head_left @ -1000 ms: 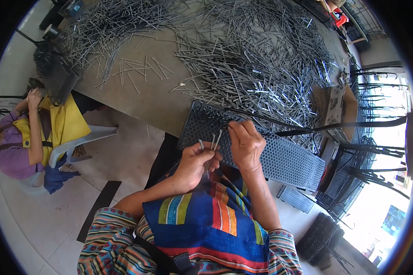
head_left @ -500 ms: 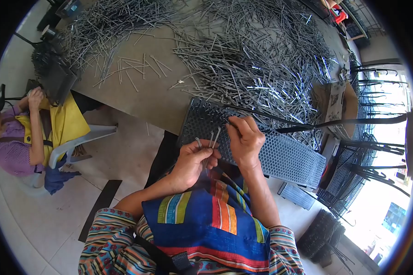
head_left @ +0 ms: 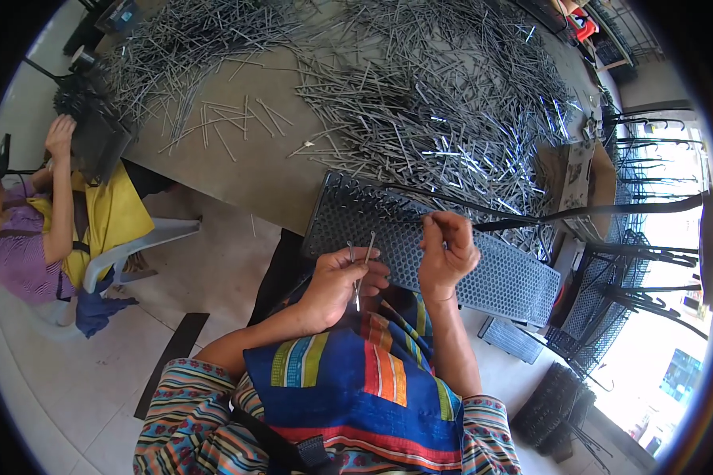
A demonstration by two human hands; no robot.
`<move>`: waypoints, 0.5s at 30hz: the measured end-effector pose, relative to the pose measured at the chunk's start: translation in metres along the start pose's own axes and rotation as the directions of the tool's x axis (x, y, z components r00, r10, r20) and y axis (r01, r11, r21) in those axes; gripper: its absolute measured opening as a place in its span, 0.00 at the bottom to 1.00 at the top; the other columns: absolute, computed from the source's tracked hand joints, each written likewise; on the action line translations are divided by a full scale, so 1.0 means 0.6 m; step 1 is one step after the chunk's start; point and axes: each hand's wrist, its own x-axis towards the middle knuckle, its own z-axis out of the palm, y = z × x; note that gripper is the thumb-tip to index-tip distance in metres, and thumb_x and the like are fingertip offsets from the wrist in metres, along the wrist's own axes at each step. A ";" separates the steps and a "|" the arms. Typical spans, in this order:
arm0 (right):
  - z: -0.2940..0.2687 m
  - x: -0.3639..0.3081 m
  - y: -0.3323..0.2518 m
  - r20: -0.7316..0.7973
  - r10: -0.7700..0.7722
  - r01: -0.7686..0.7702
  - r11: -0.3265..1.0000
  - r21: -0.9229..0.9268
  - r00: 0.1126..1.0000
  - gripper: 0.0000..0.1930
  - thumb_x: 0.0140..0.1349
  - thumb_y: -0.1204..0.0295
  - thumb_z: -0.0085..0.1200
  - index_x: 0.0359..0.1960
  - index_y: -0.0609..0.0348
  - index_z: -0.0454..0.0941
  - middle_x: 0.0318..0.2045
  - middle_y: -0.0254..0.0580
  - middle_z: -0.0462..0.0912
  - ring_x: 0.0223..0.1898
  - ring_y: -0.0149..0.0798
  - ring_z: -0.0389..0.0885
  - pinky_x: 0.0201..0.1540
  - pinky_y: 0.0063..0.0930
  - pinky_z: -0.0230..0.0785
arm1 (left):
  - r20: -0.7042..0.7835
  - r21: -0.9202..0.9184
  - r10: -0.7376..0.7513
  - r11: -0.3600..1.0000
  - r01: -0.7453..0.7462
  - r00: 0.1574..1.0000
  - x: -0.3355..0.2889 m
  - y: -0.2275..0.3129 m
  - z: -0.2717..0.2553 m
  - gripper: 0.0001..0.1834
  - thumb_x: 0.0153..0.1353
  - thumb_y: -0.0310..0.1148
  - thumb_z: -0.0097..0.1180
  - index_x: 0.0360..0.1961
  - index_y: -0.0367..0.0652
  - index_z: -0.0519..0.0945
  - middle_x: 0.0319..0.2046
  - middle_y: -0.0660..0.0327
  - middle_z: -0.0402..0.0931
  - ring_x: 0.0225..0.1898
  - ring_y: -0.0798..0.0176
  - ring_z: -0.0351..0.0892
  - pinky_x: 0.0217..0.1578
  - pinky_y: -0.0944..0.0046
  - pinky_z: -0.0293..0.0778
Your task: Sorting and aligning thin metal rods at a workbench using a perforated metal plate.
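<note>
Left hand (head_left: pixel 342 286): two rods (head_left: pixel 370 245) seen pinched where three showed, so fewer apparently remain held. Right hand (head_left: pixel 446 257) shifted rightward, half-curled; contents cannot be told. Panel (head_left: pixel 511 279) seen just beyond both.

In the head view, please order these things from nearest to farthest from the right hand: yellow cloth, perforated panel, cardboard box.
1. Perforated panel, overlapped by the right hand.
2. Cardboard box, to the right.
3. Yellow cloth, far left.

The left hand (head_left: pixel 329 290) holds slim metal rods (head_left: pixel 369 247), the right hand (head_left: pixel 448 257) over a perforated dark panel (head_left: pixel 505 277).
</note>
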 end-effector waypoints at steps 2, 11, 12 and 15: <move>0.006 0.004 0.005 0.061 -0.262 0.269 0.921 -0.283 0.963 0.05 0.57 0.84 0.59 0.33 0.62 0.77 0.27 0.34 0.83 0.23 0.21 0.77 0.26 0.16 0.69 | 0.030 0.001 0.000 1.000 0.000 1.000 0.002 -0.005 0.000 0.14 0.68 0.26 0.46 0.53 0.35 0.74 0.41 0.51 0.81 0.37 0.61 0.82 0.38 0.65 0.77; 0.016 0.027 -0.022 0.169 -0.425 0.457 0.842 -0.288 0.889 0.06 0.52 0.85 0.61 0.30 0.62 0.78 0.23 0.39 0.80 0.22 0.29 0.78 0.25 0.20 0.68 | 0.030 -0.007 -0.002 1.000 0.002 1.000 0.003 0.002 0.001 0.14 0.67 0.26 0.47 0.52 0.33 0.74 0.39 0.51 0.81 0.36 0.62 0.82 0.37 0.65 0.76; 0.016 0.026 -0.024 0.177 -0.446 0.480 0.827 -0.293 0.877 0.06 0.52 0.85 0.61 0.30 0.62 0.79 0.23 0.39 0.80 0.21 0.30 0.77 0.25 0.20 0.68 | 0.029 -0.009 0.001 1.000 -0.001 1.000 0.003 0.002 0.001 0.14 0.67 0.26 0.47 0.52 0.33 0.74 0.39 0.51 0.81 0.36 0.62 0.82 0.37 0.65 0.76; 0.019 0.025 -0.026 0.192 -0.420 0.460 0.839 -0.291 0.887 0.06 0.51 0.85 0.61 0.29 0.62 0.79 0.24 0.40 0.81 0.22 0.33 0.79 0.25 0.22 0.69 | 0.037 0.008 0.003 1.000 -0.004 0.999 0.004 0.003 0.001 0.14 0.67 0.26 0.47 0.51 0.33 0.74 0.39 0.52 0.81 0.36 0.62 0.82 0.37 0.66 0.76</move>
